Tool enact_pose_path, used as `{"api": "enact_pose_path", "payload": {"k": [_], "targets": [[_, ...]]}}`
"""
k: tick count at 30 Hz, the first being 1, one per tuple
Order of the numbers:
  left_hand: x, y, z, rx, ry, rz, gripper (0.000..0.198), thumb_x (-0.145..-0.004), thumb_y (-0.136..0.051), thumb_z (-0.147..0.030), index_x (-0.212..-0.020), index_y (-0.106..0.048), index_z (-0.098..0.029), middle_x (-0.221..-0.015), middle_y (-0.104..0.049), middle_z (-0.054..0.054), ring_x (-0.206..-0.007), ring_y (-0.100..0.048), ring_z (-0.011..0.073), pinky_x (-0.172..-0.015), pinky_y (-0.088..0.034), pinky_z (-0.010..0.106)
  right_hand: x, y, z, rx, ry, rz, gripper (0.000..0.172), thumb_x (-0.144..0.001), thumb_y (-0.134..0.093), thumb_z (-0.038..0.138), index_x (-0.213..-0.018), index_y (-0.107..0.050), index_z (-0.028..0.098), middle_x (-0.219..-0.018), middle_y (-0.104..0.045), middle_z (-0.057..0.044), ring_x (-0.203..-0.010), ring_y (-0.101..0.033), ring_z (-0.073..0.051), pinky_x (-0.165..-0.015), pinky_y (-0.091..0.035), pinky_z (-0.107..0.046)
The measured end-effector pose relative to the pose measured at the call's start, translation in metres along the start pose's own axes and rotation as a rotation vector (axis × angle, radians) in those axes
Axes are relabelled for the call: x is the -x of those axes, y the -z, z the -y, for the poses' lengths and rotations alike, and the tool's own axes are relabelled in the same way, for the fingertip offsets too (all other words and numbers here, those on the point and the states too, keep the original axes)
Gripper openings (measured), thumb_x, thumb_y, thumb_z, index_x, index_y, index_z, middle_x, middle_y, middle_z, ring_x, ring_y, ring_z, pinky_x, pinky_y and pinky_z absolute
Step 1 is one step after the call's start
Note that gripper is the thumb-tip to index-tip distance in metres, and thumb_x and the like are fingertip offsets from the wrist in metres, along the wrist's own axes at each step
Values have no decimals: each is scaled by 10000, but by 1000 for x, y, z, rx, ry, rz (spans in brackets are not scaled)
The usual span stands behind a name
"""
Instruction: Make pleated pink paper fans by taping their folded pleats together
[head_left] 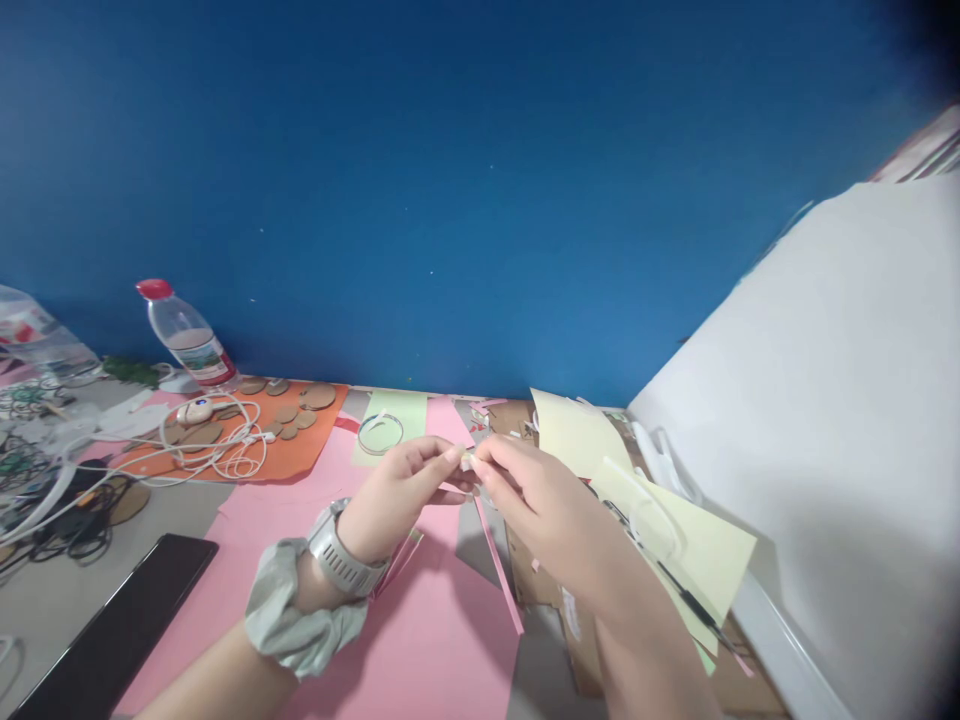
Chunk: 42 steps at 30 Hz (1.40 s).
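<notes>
Near the middle of the view my left hand [409,485] and my right hand [529,490] meet, fingertips almost touching. Both are closed in a pinch on a small whitish piece [467,462], perhaps folded paper or tape; my fingers hide most of it. A grey watch [337,550] and a pale green scrunchie [296,605] circle my left wrist. Below my fingers a narrow pink paper strip [499,570] runs down; I cannot tell whether it joins the held piece. Pink paper sheets [435,640] lie under my hands.
Orange paper [300,455] with cardboard discs [317,396], tangled white cable [240,440] and a red-capped bottle [199,345] stand left. A black phone-like slab [124,620] lies front left. Pale yellow sheets [712,530], a black pen-like tool [697,605] and cardboard [536,560] lie right, beside a white panel [847,400].
</notes>
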<state>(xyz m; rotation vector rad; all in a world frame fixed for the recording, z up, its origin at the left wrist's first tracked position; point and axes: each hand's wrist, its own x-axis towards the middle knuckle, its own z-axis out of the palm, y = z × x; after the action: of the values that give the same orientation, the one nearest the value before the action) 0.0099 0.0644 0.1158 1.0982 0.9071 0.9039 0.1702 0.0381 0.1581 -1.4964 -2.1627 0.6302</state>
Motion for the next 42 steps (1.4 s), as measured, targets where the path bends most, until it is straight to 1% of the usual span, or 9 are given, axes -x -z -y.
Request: {"api": "enact_pose_path", "payload": {"k": [4, 11, 16, 22, 28, 33, 37, 42], "targets": [[1, -1, 2, -27, -26, -15, 264, -820, -553, -405, -785, -607, -149, -763, -624, 21, -774, -614, 125, -739, -517, 256, 0, -4, -1, 2, -4, -46, 282, -942, -283, 290, -689, -373, 206, -634, -425, 41, -569, -402, -106, -505, -257, -245], [3, -5, 2, -22, -44, -31, 289, -833, -530, -419, -768, -604, -147, -767, -618, 11, -757, -608, 114, -738, -515, 249, 0, -9, -4, 9, -25, -59, 267, -935, -299, 283, -679, -295, 208, -626, -396, 51, -571, -385, -102, -501, -241, -235], [3, -4, 4, -31, -55, -32, 264, -828, -548, -398, -787, -603, -143, -751, -636, 18, -737, -604, 111, -750, -510, 254, -2, -10, -1, 23, -38, -56, 232, -928, -311, 276, -706, -338, 216, -676, -451, 47, -615, -409, -110, -506, -244, -235], [3, -7, 3, -10, -78, -52, 249, -835, -546, -378, -798, -594, -136, -774, -659, 39, -757, -622, 129, -773, -509, 269, -2, -11, 0, 13, -12, -90, 215, -923, -323, 255, -719, -376, 214, -698, -466, 34, -631, -423, -114, -520, -257, -241], [4, -9, 2, 0, -106, -66, 252, -827, -554, -386, -805, -599, -140, -783, -667, 41, -784, -638, 150, -792, -512, 294, -2, -11, 0, -10, 2, -101, 229, -929, -313, 262, -714, -372, 213, -697, -461, 35, -635, -428, -113, -531, -276, -236], [5, -9, 2, -1, -143, -74, 253, -834, -544, -387, -834, -611, -142, -810, -666, 43, -813, -636, 163, -791, -516, 302, -3, -14, 2, 5, -3, -132, 200, -919, -327, 254, -731, -384, 215, -714, -469, 28, -645, -445, -116, -530, -289, -233], [5, -9, 2, -27, -177, -85, 250, -856, -516, -370, -853, -616, -141, -823, -660, 41, -807, -631, 156, -778, -519, 293, -4, -13, 4, 2, -25, -124, 185, -910, -347, 276, -739, -393, 219, -733, -491, 34, -626, -449, -110, -503, -282, -230], [8, -10, 1, -56, -201, -123, 236, -858, -518, -362, -849, -623, -151, -825, -661, 31, -797, -625, 142, -767, -515, 270, -4, -13, 5, -45, 5, -147, 187, -912, -342, 257, -741, -406, 215, -750, -495, 25, -683, -480, -115, -539, -317, -228]]}}
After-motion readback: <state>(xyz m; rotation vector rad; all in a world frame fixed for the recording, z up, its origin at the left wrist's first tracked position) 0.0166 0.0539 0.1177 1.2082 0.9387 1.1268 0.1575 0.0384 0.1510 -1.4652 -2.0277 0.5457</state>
